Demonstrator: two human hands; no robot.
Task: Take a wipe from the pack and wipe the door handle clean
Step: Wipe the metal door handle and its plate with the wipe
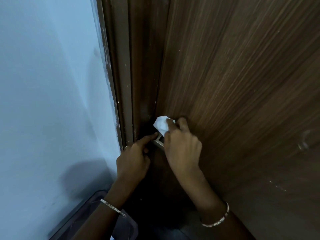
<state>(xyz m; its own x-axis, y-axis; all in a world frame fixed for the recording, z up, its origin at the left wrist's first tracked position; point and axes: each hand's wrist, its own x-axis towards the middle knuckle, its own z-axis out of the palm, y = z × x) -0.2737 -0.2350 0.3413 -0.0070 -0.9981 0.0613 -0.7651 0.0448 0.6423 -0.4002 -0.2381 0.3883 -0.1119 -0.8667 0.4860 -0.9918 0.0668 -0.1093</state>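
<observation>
Hands at the door handle, wipe bunched in the right

Door point(242, 84) of dark wood grain fills the right side, standing against a brown frame point(124, 84), with a pale blue wall point(52, 84) to the left. The right hand point(181, 149) is up against the door near its edge, fingers curled around a crumpled white wipe point(161, 125) that it presses to the wood just above the handle. The left hand point(133, 161) sits lower and to the left, most fingers folded in, the index finger stretched out so its tip touches the end of the metal door handle point(158, 142). Only a short silvery piece of the handle shows between the two hands. Each wrist carries a thin silver bangle point(113, 207).
</observation>
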